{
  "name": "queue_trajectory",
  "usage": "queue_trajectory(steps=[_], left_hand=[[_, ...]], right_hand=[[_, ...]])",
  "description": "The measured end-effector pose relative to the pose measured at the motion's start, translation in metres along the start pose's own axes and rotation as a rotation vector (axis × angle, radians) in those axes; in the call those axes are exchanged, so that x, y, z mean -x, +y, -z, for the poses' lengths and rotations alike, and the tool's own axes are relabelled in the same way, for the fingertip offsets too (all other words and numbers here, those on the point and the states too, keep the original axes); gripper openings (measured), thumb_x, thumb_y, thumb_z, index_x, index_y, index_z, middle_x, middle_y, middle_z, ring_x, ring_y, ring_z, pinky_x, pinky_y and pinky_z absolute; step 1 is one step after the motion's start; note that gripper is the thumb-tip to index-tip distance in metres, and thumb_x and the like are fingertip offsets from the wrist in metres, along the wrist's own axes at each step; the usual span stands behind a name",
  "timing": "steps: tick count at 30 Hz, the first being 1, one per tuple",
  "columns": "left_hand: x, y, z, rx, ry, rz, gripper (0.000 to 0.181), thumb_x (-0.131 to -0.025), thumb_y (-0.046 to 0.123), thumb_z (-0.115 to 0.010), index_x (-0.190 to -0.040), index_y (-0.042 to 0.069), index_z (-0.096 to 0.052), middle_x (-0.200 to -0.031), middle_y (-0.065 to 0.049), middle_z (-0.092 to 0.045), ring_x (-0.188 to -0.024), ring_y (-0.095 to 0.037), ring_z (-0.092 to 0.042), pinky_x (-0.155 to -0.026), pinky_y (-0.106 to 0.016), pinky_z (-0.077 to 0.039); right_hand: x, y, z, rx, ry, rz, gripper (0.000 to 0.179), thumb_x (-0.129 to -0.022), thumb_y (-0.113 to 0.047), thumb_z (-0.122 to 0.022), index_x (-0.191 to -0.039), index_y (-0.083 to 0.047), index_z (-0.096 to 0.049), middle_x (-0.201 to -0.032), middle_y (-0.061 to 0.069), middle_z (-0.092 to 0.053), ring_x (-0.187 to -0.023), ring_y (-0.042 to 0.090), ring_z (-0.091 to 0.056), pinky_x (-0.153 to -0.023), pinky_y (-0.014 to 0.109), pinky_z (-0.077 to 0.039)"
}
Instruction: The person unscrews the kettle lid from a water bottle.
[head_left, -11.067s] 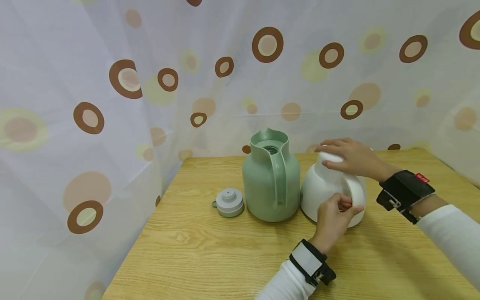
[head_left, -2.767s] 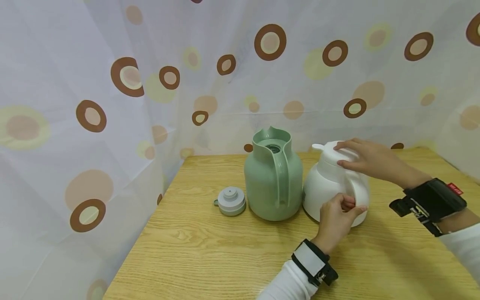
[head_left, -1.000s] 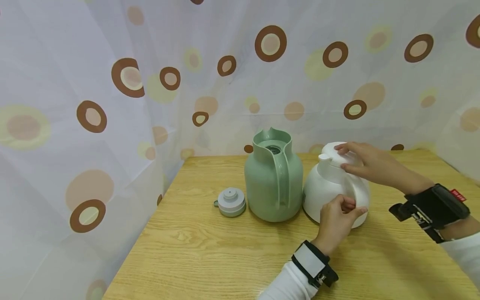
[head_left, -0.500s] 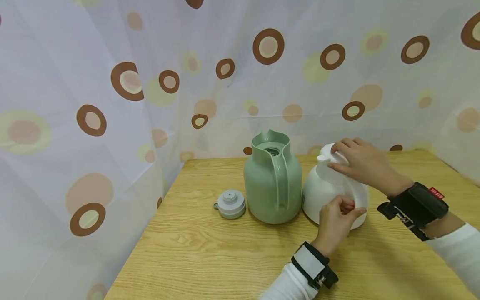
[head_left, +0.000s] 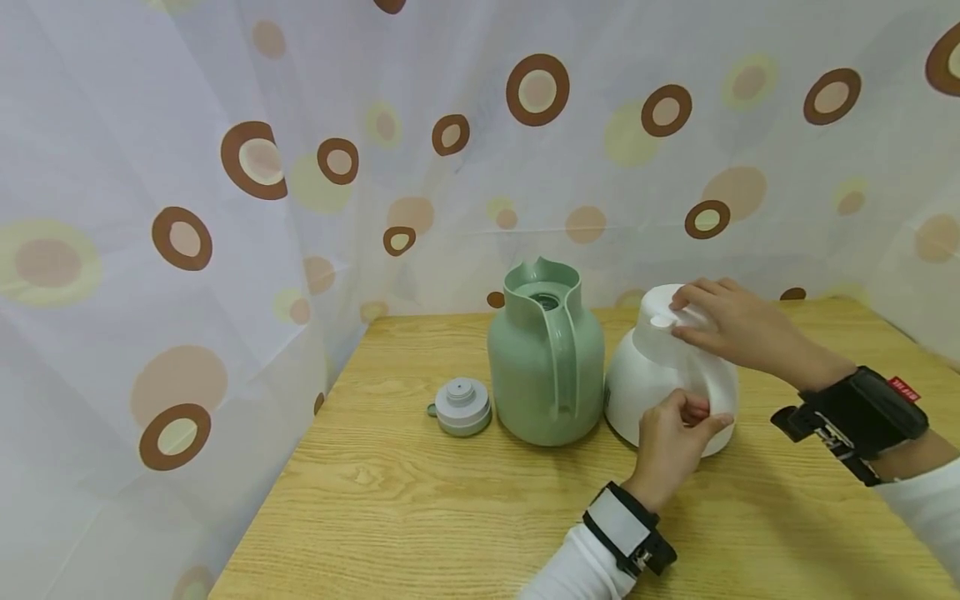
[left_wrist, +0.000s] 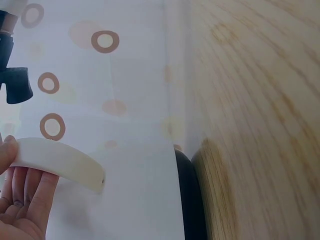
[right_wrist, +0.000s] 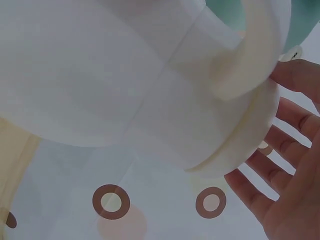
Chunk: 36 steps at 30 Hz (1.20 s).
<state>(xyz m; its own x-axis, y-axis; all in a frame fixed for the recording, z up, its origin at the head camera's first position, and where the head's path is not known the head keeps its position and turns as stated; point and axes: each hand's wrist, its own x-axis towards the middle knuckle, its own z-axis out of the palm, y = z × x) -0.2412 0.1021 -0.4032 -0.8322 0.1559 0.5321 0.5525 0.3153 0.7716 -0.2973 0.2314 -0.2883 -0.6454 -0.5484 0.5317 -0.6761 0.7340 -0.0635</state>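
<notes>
My left hand grips the handle of a white thermos jug, its thumb on one side and fingers on the other. The jug stands upright on the table. On its neck sits a white lid, whose small tab points toward the front. My right hand holds this lid from above, with the thumb near the tab and the fingers spread around the rim in the right wrist view. Close by on the left stands a green thermos jug with an uncovered mouth.
A grey and green stopper lies left of the green jug, its grey side up. Everything stands on a wooden table. Behind and at the left hangs a white curtain with brown and yellow circles.
The white lid's tab has swung from pointing left to pointing frontward. Over the last half second my right hand has shifted slightly right. My left hand keeps its place on the handle.
</notes>
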Motion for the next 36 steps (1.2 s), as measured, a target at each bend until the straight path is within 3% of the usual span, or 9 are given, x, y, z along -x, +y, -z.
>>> queue_trajectory(steps=[6, 11, 19, 29, 36], left_hand=[[0.000, 0.001, 0.000, 0.024, -0.009, 0.028, 0.019, -0.081, 0.027, -0.070, -0.085, 0.011, -0.062, -0.076, 0.011, -0.061, -0.068, 0.010, -0.051, -0.060, -0.006, -0.039], [0.000, 0.001, 0.001, 0.039, -0.010, 0.051, 0.018, -0.081, 0.026, -0.071, -0.086, 0.010, -0.062, -0.076, 0.011, -0.060, -0.067, 0.008, -0.051, -0.060, -0.006, -0.040], [0.000, 0.001, -0.001, 0.029, -0.005, 0.061, 0.018, -0.080, 0.026, -0.072, -0.085, 0.011, -0.063, -0.075, 0.012, -0.060, -0.066, 0.009, -0.051, -0.059, -0.006, -0.039], [0.000, 0.000, 0.000, 0.025, -0.014, 0.035, 0.019, -0.081, 0.027, -0.070, -0.086, 0.010, -0.062, -0.077, 0.011, -0.060, -0.068, 0.009, -0.051, -0.060, -0.006, -0.040], [0.000, -0.001, -0.001, 0.033, -0.007, 0.016, 0.019, -0.081, 0.027, -0.070, -0.084, 0.011, -0.061, -0.075, 0.010, -0.060, -0.067, 0.009, -0.050, -0.060, -0.006, -0.040]], right_hand=[[-0.004, -0.009, 0.007, 0.011, -0.099, -0.121, 0.036, -0.084, -0.037, -0.066, -0.102, -0.007, -0.058, -0.104, 0.012, -0.056, -0.095, 0.034, -0.050, -0.069, 0.047, -0.042], [-0.013, -0.023, 0.010, 0.053, -0.183, -0.209, 0.045, -0.088, -0.050, -0.053, -0.098, -0.006, -0.056, -0.100, 0.011, -0.053, -0.089, 0.033, -0.051, -0.065, 0.044, -0.042], [-0.013, -0.029, -0.002, 0.164, -0.040, -0.182, 0.037, -0.086, -0.041, -0.062, -0.087, -0.005, -0.053, -0.086, 0.010, -0.052, -0.070, 0.031, -0.050, -0.055, 0.040, -0.042], [-0.004, -0.012, -0.002, 0.018, -0.008, -0.147, 0.025, -0.086, -0.027, -0.063, -0.091, -0.004, -0.054, -0.093, 0.011, -0.055, -0.080, 0.030, -0.052, -0.059, 0.040, -0.041], [0.005, 0.001, -0.002, -0.176, -0.004, -0.107, 0.022, -0.086, -0.017, -0.063, -0.097, -0.002, -0.053, -0.107, 0.019, -0.056, -0.102, 0.039, -0.049, -0.078, 0.052, -0.039]])
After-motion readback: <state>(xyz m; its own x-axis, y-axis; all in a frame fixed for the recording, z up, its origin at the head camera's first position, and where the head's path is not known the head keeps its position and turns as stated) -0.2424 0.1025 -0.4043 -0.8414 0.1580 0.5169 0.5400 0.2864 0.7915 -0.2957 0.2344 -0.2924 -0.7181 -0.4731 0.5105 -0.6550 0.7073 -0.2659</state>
